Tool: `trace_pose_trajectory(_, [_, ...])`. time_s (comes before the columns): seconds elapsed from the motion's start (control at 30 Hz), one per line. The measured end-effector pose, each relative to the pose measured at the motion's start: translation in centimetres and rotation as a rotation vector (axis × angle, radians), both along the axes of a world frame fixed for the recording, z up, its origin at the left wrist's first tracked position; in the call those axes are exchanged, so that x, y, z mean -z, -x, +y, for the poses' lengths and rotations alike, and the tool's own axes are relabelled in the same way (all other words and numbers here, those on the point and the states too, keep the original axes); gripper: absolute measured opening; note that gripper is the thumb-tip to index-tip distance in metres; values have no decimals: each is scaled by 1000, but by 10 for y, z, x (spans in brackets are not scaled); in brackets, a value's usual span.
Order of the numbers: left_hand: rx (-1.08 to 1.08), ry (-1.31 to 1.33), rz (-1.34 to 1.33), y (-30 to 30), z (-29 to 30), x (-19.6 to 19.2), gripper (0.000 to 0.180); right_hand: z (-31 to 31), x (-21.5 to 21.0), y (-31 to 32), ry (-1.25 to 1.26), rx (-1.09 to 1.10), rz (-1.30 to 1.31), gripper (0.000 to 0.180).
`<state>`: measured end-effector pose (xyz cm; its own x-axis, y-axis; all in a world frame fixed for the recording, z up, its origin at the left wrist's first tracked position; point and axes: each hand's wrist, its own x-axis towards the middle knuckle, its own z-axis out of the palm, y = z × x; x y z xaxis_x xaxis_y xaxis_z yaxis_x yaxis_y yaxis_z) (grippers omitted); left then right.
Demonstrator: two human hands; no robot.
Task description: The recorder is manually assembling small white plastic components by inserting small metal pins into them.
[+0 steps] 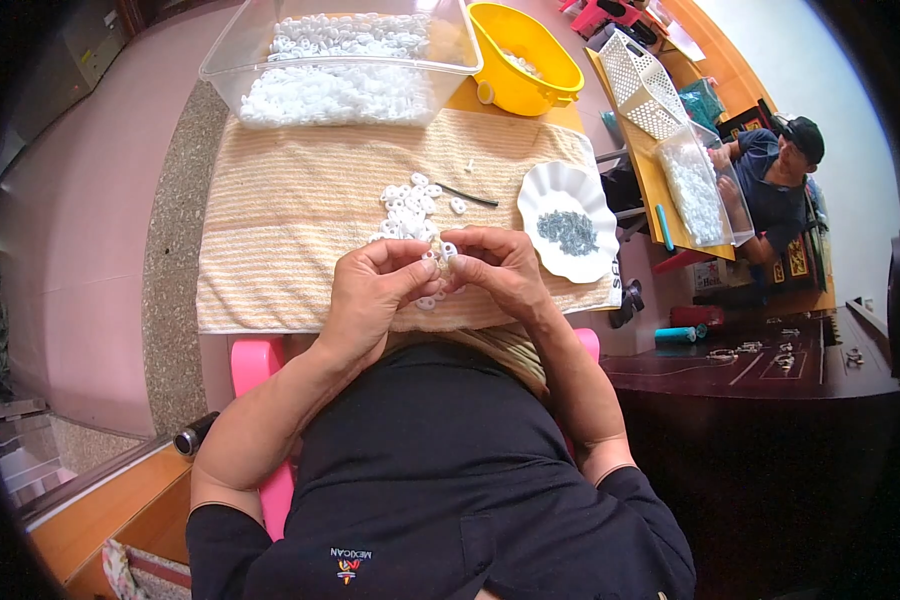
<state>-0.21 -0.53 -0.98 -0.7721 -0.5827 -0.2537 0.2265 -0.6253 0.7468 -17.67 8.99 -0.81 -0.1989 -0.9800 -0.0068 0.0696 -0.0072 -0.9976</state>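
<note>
Both hands meet over the front of a striped beige towel. Between the thumb and index finger of my right hand is a small white plastic piece with holes. My left hand pinches close beside it; what its fingertips hold is too small to make out. Just beyond my fingers lies a loose pile of similar white oval pieces, partly hidden by the hands. A thin black stick points away from the pile. Right of it, a white scalloped dish holds many tiny grey bits.
A clear plastic bin full of white pieces stands at the table's far side, beside a yellow basin. At a second table on the right, a person works at another clear bin. My pink chair shows below.
</note>
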Motion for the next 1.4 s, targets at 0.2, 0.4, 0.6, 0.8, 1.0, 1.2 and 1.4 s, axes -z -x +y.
trace_pose_trajectory(0.2, [7,-2,0,0,0,1,17,0,1,1,-13,-1,21,31])
trace_pose_trajectory(0.4, [16,4,10,0,0,2,18,1,4,2,-28,-20,40,30])
trace_pose_trajectory(0.6, [18,-6,18,1,0,4,19,1,2,0,-45,-21,33,29])
trace_pose_trajectory(0.8, [22,-20,21,1,0,3,18,0,1,0,-52,-28,33,28])
trace_pose_trajectory(1.0, [31,-42,30,1,0,3,19,1,2,1,-52,-26,19,29])
trace_pose_trajectory(1.2, [27,-63,28,1,0,3,21,1,2,1,-55,-34,31,30])
trace_pose_trajectory(1.4, [37,-73,27,0,0,1,21,1,2,1,-67,-32,10,30])
